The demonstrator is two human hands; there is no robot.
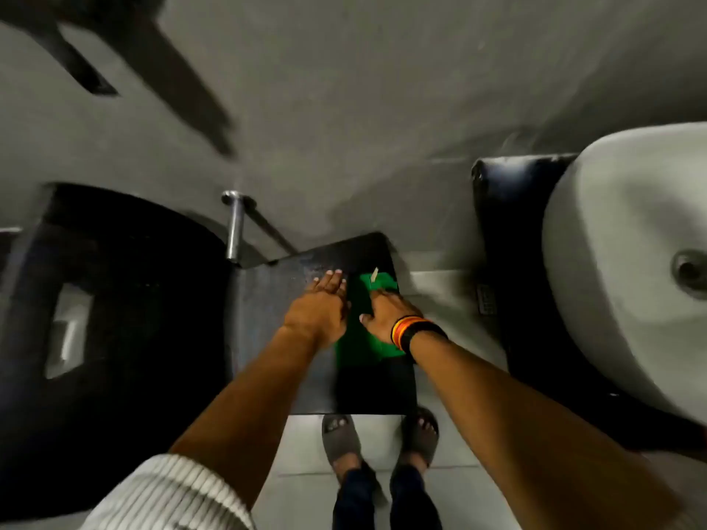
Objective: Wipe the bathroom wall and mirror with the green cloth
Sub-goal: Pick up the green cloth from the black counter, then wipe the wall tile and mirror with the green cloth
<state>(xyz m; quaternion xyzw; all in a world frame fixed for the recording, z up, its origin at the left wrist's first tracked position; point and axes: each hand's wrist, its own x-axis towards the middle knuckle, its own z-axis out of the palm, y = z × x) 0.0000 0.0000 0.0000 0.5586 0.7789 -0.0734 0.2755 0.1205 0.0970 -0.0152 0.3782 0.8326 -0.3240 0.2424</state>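
Note:
A green cloth [357, 348] with a small white tag lies folded flat on a dark counter ledge [275, 319] below me. My left hand [319, 309] rests palm down on the cloth's left edge and the ledge, fingers together and stretched out. My right hand [386, 311], with coloured bangles at the wrist, presses flat on top of the cloth. The grey bathroom wall [382, 109] fills the upper view. No mirror shows.
A white washbasin [619, 262] on a dark counter stands at the right. A black bin-like object [126, 300] sits at the left, with a chrome pipe [234, 227] on the wall beside it. My sandalled feet stand on pale floor tiles [294, 445].

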